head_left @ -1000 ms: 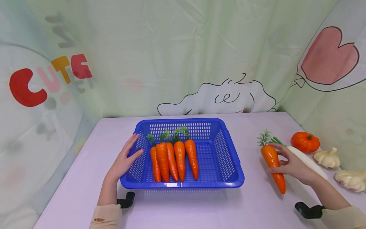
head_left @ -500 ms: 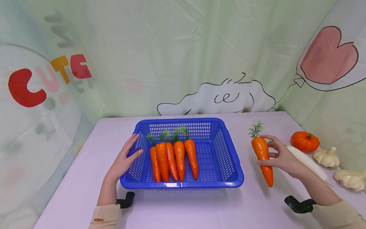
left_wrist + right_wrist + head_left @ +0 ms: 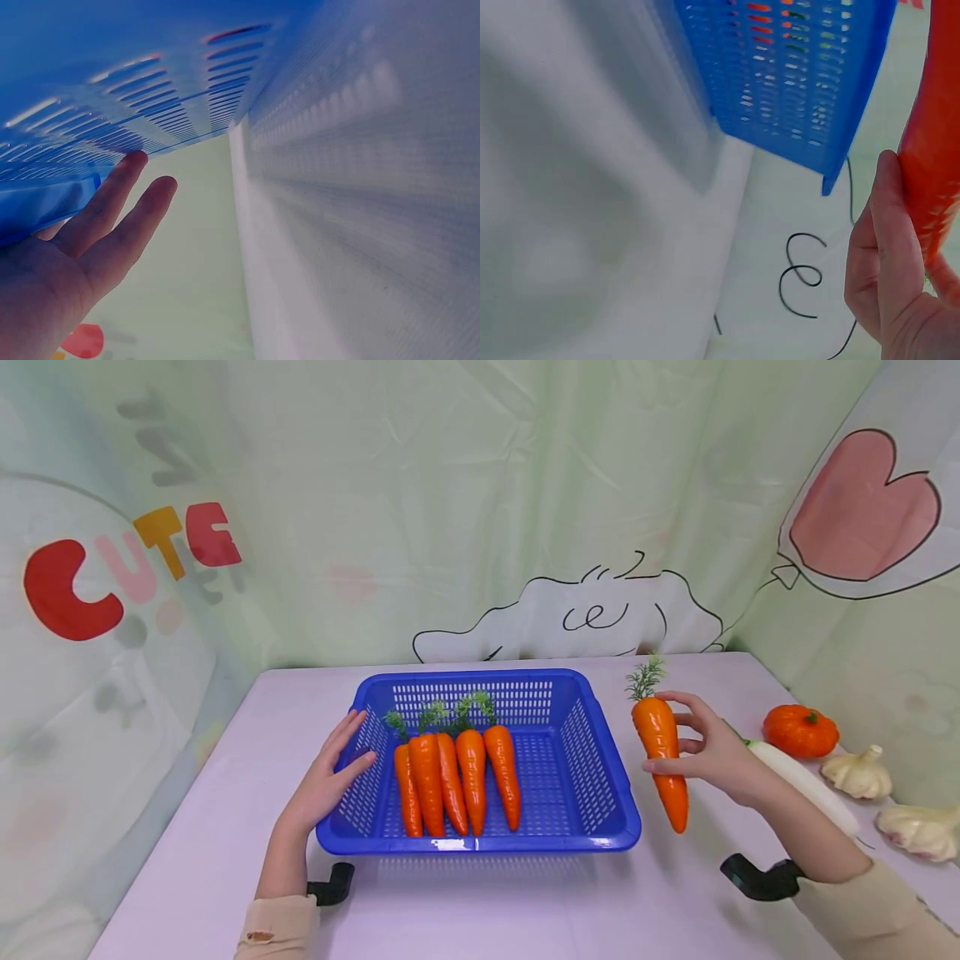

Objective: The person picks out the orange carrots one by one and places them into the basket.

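In the head view my right hand (image 3: 708, 747) grips an orange carrot (image 3: 660, 739) with a green leafy top, held just right of the blue basket (image 3: 633, 831). The right wrist view shows the same carrot (image 3: 937, 135) close up between thumb and fingers, with the basket's slotted side beyond. My left hand (image 3: 326, 781) rests its fairly straight fingers against the basket's left rim. From below, the left wrist view has the left hand's fingers (image 3: 124, 229) along the slotted wall. Several carrots (image 3: 471, 777) lie side by side in the basket's left and middle part, leafy ends toward the back.
Right of the right hand lie a white radish (image 3: 806, 781), partly hidden by it, a small orange pumpkin (image 3: 801, 732) and two garlic bulbs (image 3: 858, 773). A pale cloth covers the table (image 3: 480, 910). Printed curtains (image 3: 480, 510) hang behind and at both sides.
My right hand has moved left with the carrot, from beside the radish to near the basket's right side, uncovering more of the radish. The left hand and basket have stayed put.
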Motion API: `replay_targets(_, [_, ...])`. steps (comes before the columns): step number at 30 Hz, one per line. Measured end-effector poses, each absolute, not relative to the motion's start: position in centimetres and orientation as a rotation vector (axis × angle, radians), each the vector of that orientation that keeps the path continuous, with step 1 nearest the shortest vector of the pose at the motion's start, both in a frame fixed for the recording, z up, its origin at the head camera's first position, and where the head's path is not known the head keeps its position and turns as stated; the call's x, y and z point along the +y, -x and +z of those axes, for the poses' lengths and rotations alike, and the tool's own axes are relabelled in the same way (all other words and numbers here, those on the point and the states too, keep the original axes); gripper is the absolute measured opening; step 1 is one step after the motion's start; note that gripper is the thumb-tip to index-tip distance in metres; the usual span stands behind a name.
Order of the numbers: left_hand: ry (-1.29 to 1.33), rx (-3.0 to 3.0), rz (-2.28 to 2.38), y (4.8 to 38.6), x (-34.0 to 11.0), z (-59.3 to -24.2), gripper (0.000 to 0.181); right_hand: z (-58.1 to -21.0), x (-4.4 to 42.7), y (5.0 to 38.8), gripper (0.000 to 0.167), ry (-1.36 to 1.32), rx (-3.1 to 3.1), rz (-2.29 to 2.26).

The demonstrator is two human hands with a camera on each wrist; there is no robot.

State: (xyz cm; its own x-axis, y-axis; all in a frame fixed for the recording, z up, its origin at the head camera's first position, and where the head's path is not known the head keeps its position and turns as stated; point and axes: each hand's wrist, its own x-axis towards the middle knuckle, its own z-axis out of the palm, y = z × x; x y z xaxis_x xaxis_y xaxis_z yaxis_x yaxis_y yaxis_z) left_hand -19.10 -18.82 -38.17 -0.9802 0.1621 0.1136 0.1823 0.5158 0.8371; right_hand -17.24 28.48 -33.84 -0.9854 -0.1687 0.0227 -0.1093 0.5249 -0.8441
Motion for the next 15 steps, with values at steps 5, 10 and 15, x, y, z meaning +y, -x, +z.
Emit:
replay_targets(5, [0.316, -2.715, -1.5, 19.1, -18.8, -38.1, 0.064, -32.6, 27.2, 17.2, 0.088, 0.284, 2.653, -1.508])
replay_targets(10, [0.318, -2.711, -1.506, 19.1, -18.8, -38.1, 0.064, -31.5, 25.7, 17.3, 0.089, 0.299, 2.641, -1.521])
replay_targets(15, [0.314, -2.714, -1.508, 19.1, -18.8, -38.2, 0.064, -30.6, 24.2, 17.7, 0.09, 0.319, 2.598, -1.544])
